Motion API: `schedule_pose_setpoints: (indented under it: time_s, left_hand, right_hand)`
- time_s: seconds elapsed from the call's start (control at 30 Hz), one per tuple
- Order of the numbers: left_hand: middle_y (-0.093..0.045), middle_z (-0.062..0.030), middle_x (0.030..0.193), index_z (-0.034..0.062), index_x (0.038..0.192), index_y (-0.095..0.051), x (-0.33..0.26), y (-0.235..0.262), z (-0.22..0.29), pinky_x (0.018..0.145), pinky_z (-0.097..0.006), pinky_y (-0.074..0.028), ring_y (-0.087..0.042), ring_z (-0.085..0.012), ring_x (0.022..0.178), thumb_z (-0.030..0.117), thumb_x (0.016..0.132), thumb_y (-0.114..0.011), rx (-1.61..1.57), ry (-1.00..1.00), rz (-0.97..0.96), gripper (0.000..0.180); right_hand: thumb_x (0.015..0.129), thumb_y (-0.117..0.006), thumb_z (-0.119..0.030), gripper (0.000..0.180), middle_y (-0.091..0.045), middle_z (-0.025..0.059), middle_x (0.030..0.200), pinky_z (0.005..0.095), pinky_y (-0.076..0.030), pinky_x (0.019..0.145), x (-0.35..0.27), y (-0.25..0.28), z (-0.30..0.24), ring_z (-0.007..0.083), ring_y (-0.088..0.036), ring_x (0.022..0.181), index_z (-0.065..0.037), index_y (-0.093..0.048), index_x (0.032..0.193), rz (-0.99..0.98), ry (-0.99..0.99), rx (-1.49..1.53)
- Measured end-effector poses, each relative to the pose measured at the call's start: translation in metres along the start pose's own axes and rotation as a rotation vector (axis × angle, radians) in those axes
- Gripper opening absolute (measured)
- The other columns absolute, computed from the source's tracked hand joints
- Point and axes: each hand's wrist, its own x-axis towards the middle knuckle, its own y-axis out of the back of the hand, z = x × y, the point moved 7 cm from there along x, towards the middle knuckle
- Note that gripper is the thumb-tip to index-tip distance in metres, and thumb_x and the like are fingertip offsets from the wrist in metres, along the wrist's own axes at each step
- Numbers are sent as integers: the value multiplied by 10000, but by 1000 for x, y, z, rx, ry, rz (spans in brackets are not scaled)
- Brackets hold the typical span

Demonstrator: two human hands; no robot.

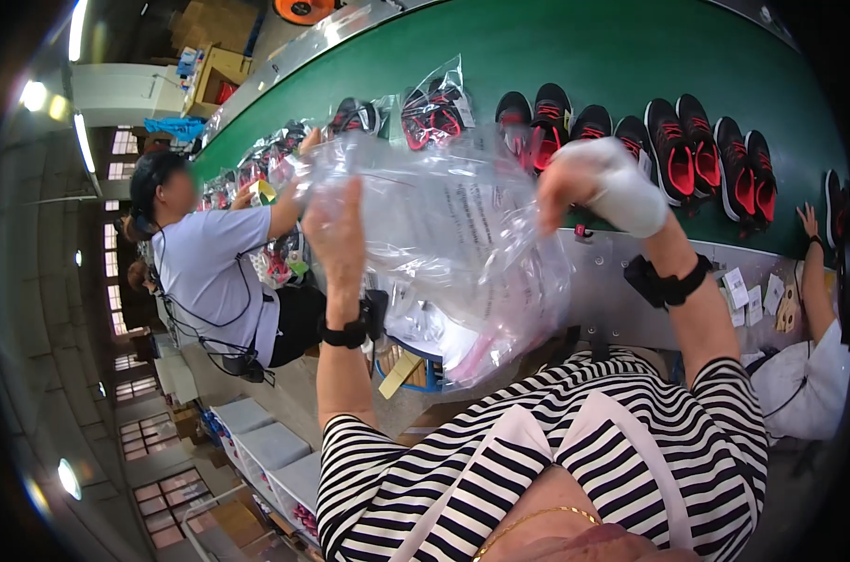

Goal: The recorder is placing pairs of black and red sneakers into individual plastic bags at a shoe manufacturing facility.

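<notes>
A large clear plastic bag (434,211) with printing on it is stretched out in front of me, above the belt's near edge. My left hand (336,229) is closed on its left side, thumb up, partly seen through the film. At the bag's right edge, the curled fingers of my right hand (598,183) grip the film; a white covering wraps that hand. Beyond it, pairs of black shoes with red laces and linings (678,150) stand on the green belt (621,56). One pair in clear plastic (432,114) lies just past the bag.
At left a co-worker in a light shirt (214,253) reaches to bagged shoes. Another person's arm (818,272) reaches in at the right edge. Below the bag, a blue-rimmed container (434,373) holds clear plastic. Paper tags (736,288) hang on the belt's metal side.
</notes>
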Motion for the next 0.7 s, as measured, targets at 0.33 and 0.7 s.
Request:
schedule_pose_setpoints:
  time_s: [0.33,0.7]
  left_hand:
    - [-557,40,678,-21,802,-627,26,8,42,541,-212,-368,-454,-41,599,154,857,-659,-120,-342,199,186]
    - [-601,4,701,-45,859,-613,30,3,1,559,-226,-398,-487,-55,635,171,861,-645,-2,-1,91,218]
  right_hand:
    - [858,-473,-364,312,-663,114,972,477,-433,789,78,91,236,274,-646,861,-166,-642,1030,140,-717,-1524]
    - [773,-587,-419,416,-637,160,835,367,-486,700,78,129,116,277,-630,774,-46,-641,949,473,-326,-1024]
